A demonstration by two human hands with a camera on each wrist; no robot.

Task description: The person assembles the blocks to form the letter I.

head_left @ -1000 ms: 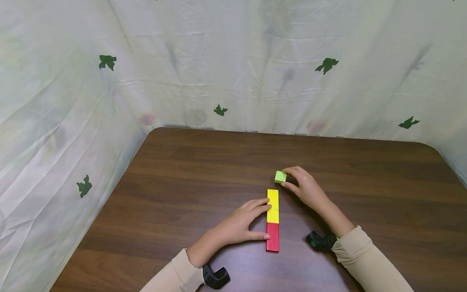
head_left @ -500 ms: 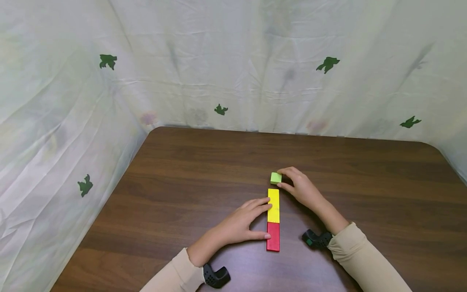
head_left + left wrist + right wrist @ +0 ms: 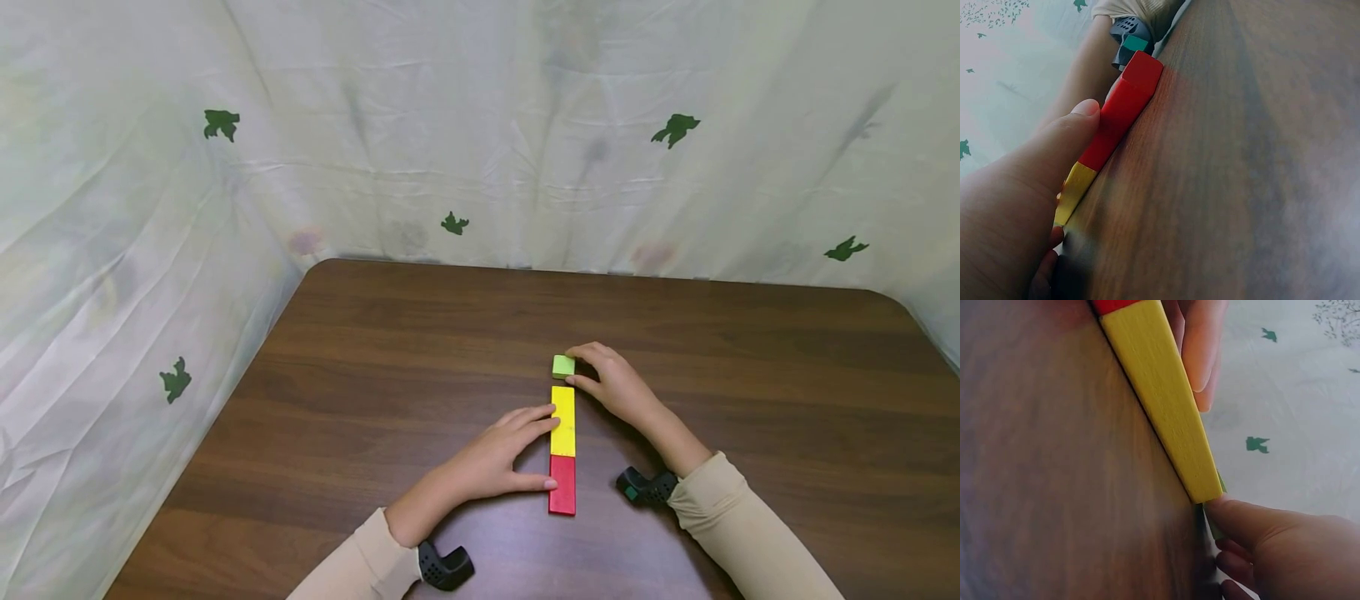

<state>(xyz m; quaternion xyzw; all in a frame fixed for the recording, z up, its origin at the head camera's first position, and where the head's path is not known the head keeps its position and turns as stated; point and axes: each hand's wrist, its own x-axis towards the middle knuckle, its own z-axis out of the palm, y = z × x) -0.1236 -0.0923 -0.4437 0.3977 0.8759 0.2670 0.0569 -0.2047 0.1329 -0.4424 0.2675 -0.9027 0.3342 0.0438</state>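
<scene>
A yellow block and a red block lie end to end in a line on the wooden table, the red one nearer the person. With fairly straight fingers, my left hand touches their left side: fingertips at the yellow block, thumb at the red one. Beyond the yellow block's far end, a small light green block is pinched between the thumb and fingers of my right hand. A narrow gap separates green from yellow in the head view. In the right wrist view the green block is mostly hidden behind the thumb.
The brown table has rounded far corners. A pale curtain with green leaf-like shapes hangs behind it and along the left side. Each wrist wears a black camera device, such as the left one.
My right hand has moved left with the green block, bringing it roughly in line with the yellow and red blocks. The left hand has stayed in place.
</scene>
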